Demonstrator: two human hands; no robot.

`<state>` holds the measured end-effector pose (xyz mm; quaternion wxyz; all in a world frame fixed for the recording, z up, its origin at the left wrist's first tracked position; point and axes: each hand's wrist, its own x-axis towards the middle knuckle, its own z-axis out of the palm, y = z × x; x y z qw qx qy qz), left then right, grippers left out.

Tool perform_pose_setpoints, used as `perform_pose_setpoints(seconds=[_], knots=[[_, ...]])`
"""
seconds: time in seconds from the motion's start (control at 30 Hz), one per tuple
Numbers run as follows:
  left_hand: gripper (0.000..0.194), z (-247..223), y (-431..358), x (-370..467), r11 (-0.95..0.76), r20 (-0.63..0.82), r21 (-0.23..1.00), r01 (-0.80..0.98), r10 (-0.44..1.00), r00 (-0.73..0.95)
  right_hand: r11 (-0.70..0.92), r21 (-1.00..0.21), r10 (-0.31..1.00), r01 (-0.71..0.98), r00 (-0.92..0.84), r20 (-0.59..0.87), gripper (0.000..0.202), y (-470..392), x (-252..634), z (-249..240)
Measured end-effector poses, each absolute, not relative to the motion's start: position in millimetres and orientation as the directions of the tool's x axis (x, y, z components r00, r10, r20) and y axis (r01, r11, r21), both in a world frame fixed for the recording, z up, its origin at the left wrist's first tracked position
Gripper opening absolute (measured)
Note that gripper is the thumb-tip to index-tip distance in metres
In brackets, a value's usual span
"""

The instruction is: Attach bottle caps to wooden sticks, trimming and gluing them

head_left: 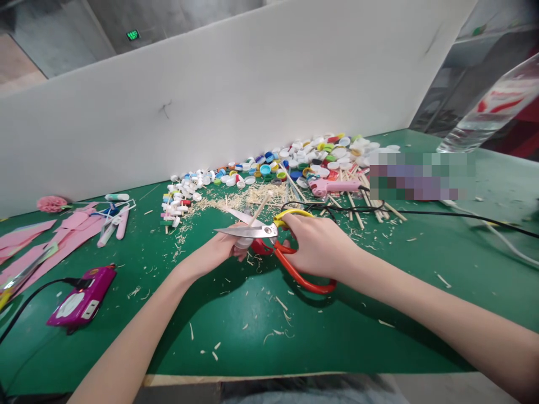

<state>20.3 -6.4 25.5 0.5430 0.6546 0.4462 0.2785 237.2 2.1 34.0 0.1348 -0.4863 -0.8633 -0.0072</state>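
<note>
My right hand (315, 241) is closed round the handles of a pair of scissors (290, 264), one handle yellow and the other orange-red. The scissor blades (244, 227) point left, parted, and cross in front of my left hand (225, 244). That hand is closed on a white bottle cap (244, 242) with a thin wooden stick (261, 207) rising from it, by the blades. A red piece (261, 247) shows right beside the white cap; its link to the stick is unclear. The blades partly hide my left fingers.
Wood shavings (252, 196) and a heap of coloured bottle caps (328, 154) lie behind my hands. Near them are a pink glue gun (332, 186), wooden sticks (357, 210) and a black cable (421, 212). Left are a purple power strip (84, 297) and pink paper (63, 241). A water bottle (488, 115) stands right.
</note>
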Motion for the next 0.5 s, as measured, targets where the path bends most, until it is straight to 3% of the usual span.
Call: perform_pose_setpoints(seconds=[0.13,0.2,0.27,0.3,0.37,0.43,0.5], knots=[[0.033,25,0,18,-0.042,-0.071,0.967,0.253,0.904,0.421,0.511,-0.127,0.850,0.850,-0.478,0.220,0.025,5,237,36],[0.049,24,4,12,-0.131,0.054,0.959,0.253,0.956,0.289,0.501,-0.108,0.853,0.859,-0.469,0.230,0.026,7,239,36],[0.055,27,4,4,-0.278,0.275,0.851,0.445,0.959,0.074,0.496,-0.036,0.838,0.867,-0.467,0.281,0.023,8,240,35],[0.053,29,3,1,-0.339,0.421,0.719,0.607,0.907,0.009,0.496,0.013,0.822,0.868,-0.474,0.316,0.022,8,241,34],[0.046,33,-2,-1,-0.373,0.644,0.363,0.854,0.763,0.060,0.498,0.099,0.782,0.861,-0.496,0.377,0.021,8,240,30],[0.042,36,-7,2,-0.378,0.741,0.046,0.925,0.634,0.222,0.503,0.137,0.763,0.853,-0.513,0.392,0.022,7,237,26],[0.039,36,-12,9,-0.390,0.743,-0.167,0.905,0.553,0.376,0.516,0.139,0.762,0.845,-0.528,0.376,0.023,3,232,23]])
